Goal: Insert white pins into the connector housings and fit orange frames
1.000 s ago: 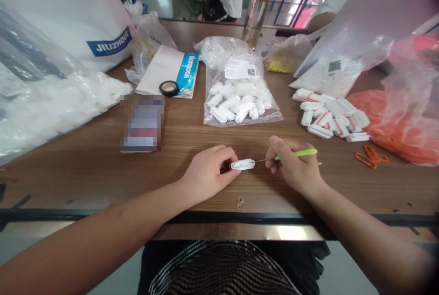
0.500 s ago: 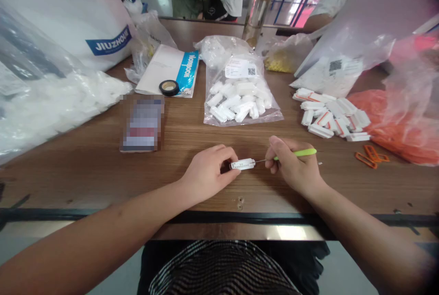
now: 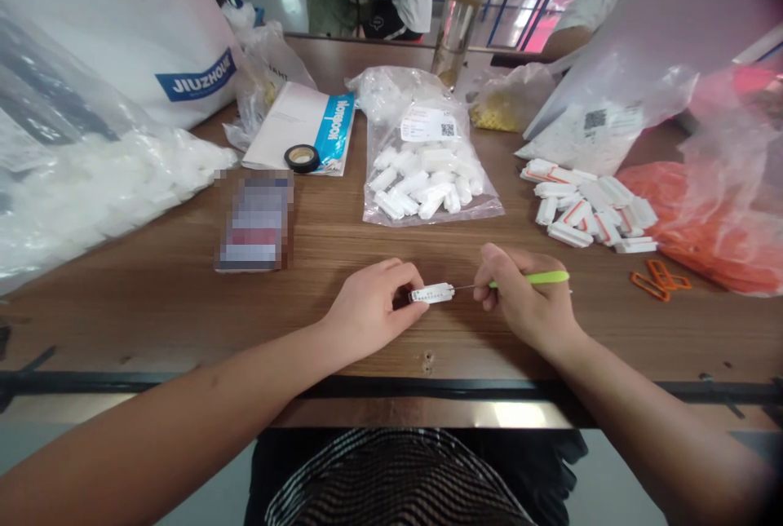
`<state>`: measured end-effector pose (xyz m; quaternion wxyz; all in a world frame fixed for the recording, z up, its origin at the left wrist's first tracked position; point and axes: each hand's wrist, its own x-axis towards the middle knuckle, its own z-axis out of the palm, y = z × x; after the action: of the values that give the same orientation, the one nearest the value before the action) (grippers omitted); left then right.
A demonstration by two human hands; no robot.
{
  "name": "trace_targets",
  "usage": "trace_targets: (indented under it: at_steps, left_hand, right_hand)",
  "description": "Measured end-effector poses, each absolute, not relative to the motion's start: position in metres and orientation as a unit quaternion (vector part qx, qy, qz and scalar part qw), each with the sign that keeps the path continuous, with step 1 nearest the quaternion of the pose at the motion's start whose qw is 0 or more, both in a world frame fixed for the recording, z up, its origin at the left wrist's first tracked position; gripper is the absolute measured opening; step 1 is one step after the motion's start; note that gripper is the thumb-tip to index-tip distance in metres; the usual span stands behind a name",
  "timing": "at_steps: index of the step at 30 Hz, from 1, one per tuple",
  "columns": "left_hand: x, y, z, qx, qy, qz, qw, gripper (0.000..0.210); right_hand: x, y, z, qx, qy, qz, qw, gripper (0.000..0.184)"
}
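Note:
A small white plastic connector housing [image 3: 434,293] with rows of tiny holes is pinched by its left end between the thumb and fingers of my left hand [image 3: 373,302]. My right hand [image 3: 519,293] is closed around a thin metal pick with a green handle [image 3: 547,276]. The pick's tip meets the right end of the housing; whether it is inside cannot be made out. To the right lie loose orange clip frames [image 3: 657,281]. Behind them is a pile of white housings [image 3: 593,208], some with orange strips.
Ahead sits a clear bag of white housings [image 3: 428,175]. Black tape [image 3: 302,156] rests on a notebook [image 3: 287,122], near a blurred phone [image 3: 255,224]. Large bags stand left [image 3: 91,175] and right [image 3: 612,126]; an orange-filled bag [image 3: 715,232] lies right. A bottle [image 3: 456,28] stands behind. People are beyond.
Almost nothing differs. The green handle has tilted and shifted very slightly to the right, while both hands keep their places at the white housing.

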<state>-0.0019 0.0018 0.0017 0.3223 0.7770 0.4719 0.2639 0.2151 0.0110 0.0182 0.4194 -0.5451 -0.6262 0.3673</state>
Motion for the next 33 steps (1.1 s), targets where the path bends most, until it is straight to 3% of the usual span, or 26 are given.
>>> trace_targets:
  at_steps: [7,13,23,33]
  left_hand:
    - [-0.0014,0.0014,0.0028,0.777,0.472,0.263,0.323,0.004]
    - [-0.0013,0.0014,0.0036,0.777,0.472,0.263,0.322,0.004]
    - [-0.0010,0.0019,0.0015,0.777,0.472,0.265,0.321,0.005]
    - [-0.0018,0.0013,0.0035,0.779,0.473,0.259,0.320,0.004]
  right_hand:
    - [0.2148,0.0107,0.0213,-0.545,-0.660,0.347,0.382,0.049]
    - [0.2155,0.0112,0.0169,-0.546,-0.620,0.366,0.429,0.048]
    - [0.2134,0.0120,0.0200,-0.556,-0.650,0.345,0.387,0.048]
    - [0.2139,0.0141,0.0135,-0.548,-0.620,0.371,0.422,0.050]
